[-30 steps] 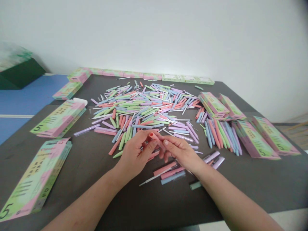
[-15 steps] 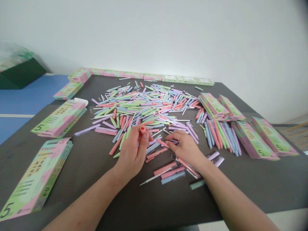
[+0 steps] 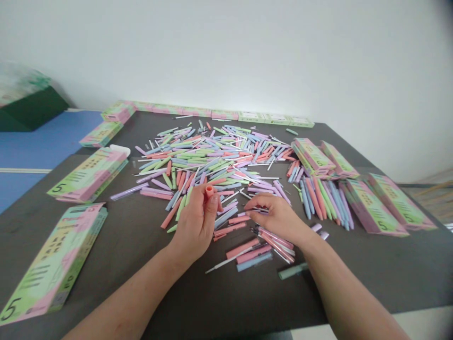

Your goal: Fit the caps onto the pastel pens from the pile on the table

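Note:
My left hand [image 3: 198, 219] is closed around a coral pen barrel [image 3: 209, 191], whose round open end points up past the fingertips. Most of that barrel is hidden in the fist. Over the near edge of the pen pile, my right hand [image 3: 271, 215] hovers with thumb and fingertips a little apart. Close to its fingertips lies a short coral pen piece [image 3: 239, 219]. Below the right palm are several clear and pink pen parts [image 3: 276, 245]. In front of the hands lie a coral barrel [image 3: 242, 248], a white refill [image 3: 224, 265] and a blue barrel [image 3: 255, 261].
A large heap of pastel pens and refills [image 3: 212, 151] covers the middle of the dark table [image 3: 141, 245]. Sorted pens [image 3: 327, 200] lie at the right beside printed boxes [image 3: 377, 208]. More boxes [image 3: 53, 259] stand at the left and line the back edge.
The coral piece at my right fingertips now lies lower, apart from them, and the right fingers have parted slightly. My left hand stays in place with its barrel.

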A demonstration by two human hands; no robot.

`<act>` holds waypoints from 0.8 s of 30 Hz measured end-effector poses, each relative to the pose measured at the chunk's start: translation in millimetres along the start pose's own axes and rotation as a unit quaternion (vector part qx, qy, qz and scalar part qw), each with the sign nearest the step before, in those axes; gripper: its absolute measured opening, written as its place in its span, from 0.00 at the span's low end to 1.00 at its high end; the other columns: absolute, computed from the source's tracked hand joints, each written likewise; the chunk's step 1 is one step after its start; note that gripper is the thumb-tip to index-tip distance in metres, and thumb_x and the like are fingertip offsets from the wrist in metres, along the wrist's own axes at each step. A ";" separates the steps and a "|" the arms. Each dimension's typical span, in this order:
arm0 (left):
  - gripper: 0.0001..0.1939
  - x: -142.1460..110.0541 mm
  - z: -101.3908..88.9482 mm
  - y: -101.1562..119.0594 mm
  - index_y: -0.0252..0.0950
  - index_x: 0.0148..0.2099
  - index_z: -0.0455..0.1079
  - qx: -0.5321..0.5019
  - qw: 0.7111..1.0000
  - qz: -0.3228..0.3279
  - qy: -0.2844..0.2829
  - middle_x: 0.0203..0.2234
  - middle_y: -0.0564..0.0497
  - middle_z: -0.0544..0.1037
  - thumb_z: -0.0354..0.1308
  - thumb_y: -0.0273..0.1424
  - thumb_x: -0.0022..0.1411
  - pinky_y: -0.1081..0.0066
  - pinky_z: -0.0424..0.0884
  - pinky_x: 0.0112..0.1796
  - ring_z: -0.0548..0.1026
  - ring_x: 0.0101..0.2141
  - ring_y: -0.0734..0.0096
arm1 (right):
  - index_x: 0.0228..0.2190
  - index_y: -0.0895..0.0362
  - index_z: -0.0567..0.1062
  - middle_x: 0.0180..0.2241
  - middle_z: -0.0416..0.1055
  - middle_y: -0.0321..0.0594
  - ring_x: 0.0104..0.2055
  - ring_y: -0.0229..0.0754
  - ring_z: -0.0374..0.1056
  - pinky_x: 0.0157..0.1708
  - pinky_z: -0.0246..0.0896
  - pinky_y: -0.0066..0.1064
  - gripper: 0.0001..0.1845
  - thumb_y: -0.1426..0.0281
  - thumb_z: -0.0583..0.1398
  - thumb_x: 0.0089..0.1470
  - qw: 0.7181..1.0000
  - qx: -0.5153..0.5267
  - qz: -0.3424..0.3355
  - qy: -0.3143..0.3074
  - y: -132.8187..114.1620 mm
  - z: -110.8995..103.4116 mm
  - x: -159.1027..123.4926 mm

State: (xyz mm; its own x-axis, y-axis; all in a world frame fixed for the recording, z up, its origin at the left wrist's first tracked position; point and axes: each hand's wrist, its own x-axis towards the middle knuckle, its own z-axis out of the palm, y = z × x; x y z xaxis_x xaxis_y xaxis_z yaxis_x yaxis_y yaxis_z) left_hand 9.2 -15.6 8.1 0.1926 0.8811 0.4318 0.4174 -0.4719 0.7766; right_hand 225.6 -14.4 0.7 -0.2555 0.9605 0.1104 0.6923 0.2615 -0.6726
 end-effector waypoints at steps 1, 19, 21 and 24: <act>0.07 0.2 0.0 -0.1 0.38 0.42 0.60 0.000 1.000 0.001 0.000 0.28 0.53 0.71 0.42 0.33 0.71 0.70 0.65 0.36 0.70 0.30 0.74 | 0.32 0.56 0.79 0.33 0.76 0.40 0.38 0.43 0.70 0.40 0.62 0.33 0.05 0.74 0.62 0.50 0.999 -0.003 -0.017 -0.030 -2.1 -0.4 -0.7; 0.07 1.9 1.4 -4.7 0.38 0.43 0.58 0.011 1.000 0.007 0.001 0.28 0.53 0.70 0.42 0.33 0.70 0.68 0.65 0.36 0.70 0.31 0.71 | 0.29 0.60 0.77 0.32 0.70 0.46 0.37 0.45 0.66 0.37 0.60 0.34 0.09 0.70 0.58 0.56 0.959 -0.215 -0.143 -0.116 -14.5 11.5 5.7; 0.06 1.9 1.4 -4.9 0.38 0.43 0.58 0.011 1.000 0.000 0.001 0.28 0.53 0.70 0.42 0.33 0.71 0.69 0.66 0.36 0.70 0.30 0.72 | 0.27 0.61 0.76 0.30 0.71 0.46 0.35 0.45 0.66 0.35 0.59 0.34 0.09 0.70 0.59 0.55 0.958 -0.230 -0.134 -0.108 -18.4 9.7 5.7; 0.06 1.3 1.4 -5.7 0.39 0.43 0.58 0.008 1.000 -0.005 -0.003 0.28 0.53 0.70 0.42 0.34 0.71 0.69 0.66 0.36 0.70 0.29 0.72 | 0.28 0.60 0.77 0.28 0.72 0.43 0.31 0.42 0.66 0.32 0.58 0.32 0.07 0.71 0.59 0.52 0.978 -0.181 -0.077 -0.071 -17.8 0.9 5.7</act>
State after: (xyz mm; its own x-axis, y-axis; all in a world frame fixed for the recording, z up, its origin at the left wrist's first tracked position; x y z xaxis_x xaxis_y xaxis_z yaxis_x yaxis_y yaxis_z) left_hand 8.4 -11.7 3.5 0.1935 0.8856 0.4222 0.4341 -0.4632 0.7727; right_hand 211.2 -13.7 12.6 -0.4481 0.8912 0.0697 0.8256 0.4425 -0.3500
